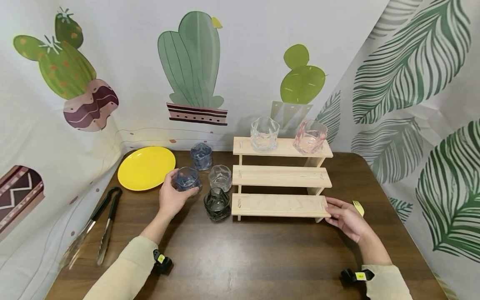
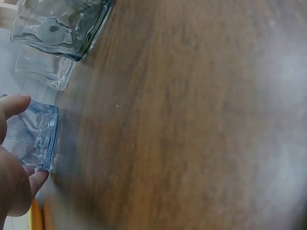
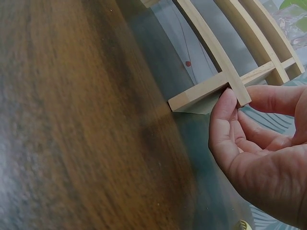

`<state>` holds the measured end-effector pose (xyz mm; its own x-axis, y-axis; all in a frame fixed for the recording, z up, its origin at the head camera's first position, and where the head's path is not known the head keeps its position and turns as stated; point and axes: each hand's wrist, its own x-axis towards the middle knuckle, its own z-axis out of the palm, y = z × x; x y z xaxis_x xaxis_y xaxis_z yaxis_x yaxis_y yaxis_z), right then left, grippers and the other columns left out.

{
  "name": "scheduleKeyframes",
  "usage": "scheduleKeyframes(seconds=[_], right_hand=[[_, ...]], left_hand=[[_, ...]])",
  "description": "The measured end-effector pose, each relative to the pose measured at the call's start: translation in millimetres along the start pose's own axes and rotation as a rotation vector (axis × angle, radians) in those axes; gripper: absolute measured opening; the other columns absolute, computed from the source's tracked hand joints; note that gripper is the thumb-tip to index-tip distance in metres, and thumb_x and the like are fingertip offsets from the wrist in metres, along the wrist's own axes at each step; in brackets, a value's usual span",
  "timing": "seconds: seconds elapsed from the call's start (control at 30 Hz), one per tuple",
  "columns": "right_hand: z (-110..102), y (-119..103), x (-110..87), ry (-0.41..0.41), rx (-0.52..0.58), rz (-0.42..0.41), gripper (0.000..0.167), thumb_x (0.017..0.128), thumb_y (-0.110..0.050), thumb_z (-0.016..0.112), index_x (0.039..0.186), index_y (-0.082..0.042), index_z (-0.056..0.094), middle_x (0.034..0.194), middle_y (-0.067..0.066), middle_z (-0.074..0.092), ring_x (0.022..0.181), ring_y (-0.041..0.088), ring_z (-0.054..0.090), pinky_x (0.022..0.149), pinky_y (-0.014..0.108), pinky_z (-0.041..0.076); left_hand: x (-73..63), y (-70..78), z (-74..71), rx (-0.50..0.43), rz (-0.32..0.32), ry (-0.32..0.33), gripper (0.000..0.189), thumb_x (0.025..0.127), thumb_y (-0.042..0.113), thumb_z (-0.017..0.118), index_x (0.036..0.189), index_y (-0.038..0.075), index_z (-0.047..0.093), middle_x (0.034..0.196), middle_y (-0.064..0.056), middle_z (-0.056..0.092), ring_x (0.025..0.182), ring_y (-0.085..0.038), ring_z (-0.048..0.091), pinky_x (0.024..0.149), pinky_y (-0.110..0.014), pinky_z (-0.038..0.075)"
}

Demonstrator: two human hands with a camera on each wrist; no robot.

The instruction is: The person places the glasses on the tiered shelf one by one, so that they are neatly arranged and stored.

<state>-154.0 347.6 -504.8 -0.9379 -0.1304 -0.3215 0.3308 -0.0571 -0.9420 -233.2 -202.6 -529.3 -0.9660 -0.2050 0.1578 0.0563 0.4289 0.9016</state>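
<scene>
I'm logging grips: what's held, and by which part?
Left hand: nearer blue glass, by its sides. Right hand: wooden rack, by bottom shelf's right end.

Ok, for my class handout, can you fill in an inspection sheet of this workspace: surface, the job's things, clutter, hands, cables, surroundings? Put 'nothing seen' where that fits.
Surface: brown wood-look table, glossy, reflecting light.
Job's things: three-tier wooden rack; clear glass and pink glass on its top tier; left of it, second clear glass, dark glass, rear blue glass, front blue glass.
Clutter: yellow plate, tongs, yellow fork partly hidden.
Hands: left hand grips the front blue glass; right hand pinches the bottom tier's right end.
Cables: nothing seen.
Surroundings: white backdrop printed with cacti and leaves.
</scene>
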Motion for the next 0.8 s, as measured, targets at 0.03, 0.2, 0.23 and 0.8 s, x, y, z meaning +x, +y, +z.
scheduleKeyframes(seconds=[0.03, 0.2, 0.23, 0.8], right_hand=[[-0.1, 0.1, 0.1, -0.002, 0.0, 0.001, 0.066, 0.106, -0.005, 0.055, 0.156, 0.015, 0.018, 0.114, 0.0, 0.063, 0.096, 0.012, 0.067, 0.08, 0.027, 0.058], [0.2, 0.1, 0.1, -0.006, -0.006, -0.001, 0.066, 0.106, -0.005, 0.055, 0.156, 0.015, 0.018, 0.114, 0.0, 0.063, 0.096, 0.012, 0.067, 0.081, 0.027, 0.058], [0.3, 0.1, 0.1, -0.005, -0.007, -0.002, 0.066, 0.106, -0.005, 0.055, 0.156, 0.016, 0.018, 0.114, 0.0, 0.063, 0.096, 0.012, 0.067, 0.081, 0.027, 0.058], [0.7, 0.0, -0.2, -0.002, 0.004, -0.02, 0.065, 0.105, -0.002, 0.053, 0.154, 0.019, 0.015, 0.11, 0.0, 0.065, 0.095, 0.01, 0.067, 0.079, 0.026, 0.057]], left_hand=[[-0.2, 0.5, -0.2, 0.003, 0.0, 0.002, 0.096, 0.075, 0.017, 0.096, 0.153, 0.007, 0.041, 0.14, -0.017, 0.058, 0.131, -0.035, 0.053, 0.106, -0.053, 0.048], [-3.0, 6.8, -2.4, -0.027, 0.021, 0.017, 0.095, 0.073, 0.015, 0.097, 0.151, 0.007, 0.044, 0.137, -0.015, 0.061, 0.131, -0.031, 0.053, 0.105, -0.052, 0.05], [-3.6, 9.0, -3.1, -0.043, 0.028, 0.018, 0.095, 0.072, 0.014, 0.097, 0.151, 0.007, 0.045, 0.137, -0.015, 0.061, 0.132, -0.03, 0.053, 0.105, -0.051, 0.049], [-17.3, 67.9, -15.0, -0.187, 0.155, 0.015, 0.093, 0.067, 0.013, 0.1, 0.147, 0.014, 0.052, 0.134, -0.005, 0.064, 0.126, -0.02, 0.054, 0.105, -0.05, 0.05]])
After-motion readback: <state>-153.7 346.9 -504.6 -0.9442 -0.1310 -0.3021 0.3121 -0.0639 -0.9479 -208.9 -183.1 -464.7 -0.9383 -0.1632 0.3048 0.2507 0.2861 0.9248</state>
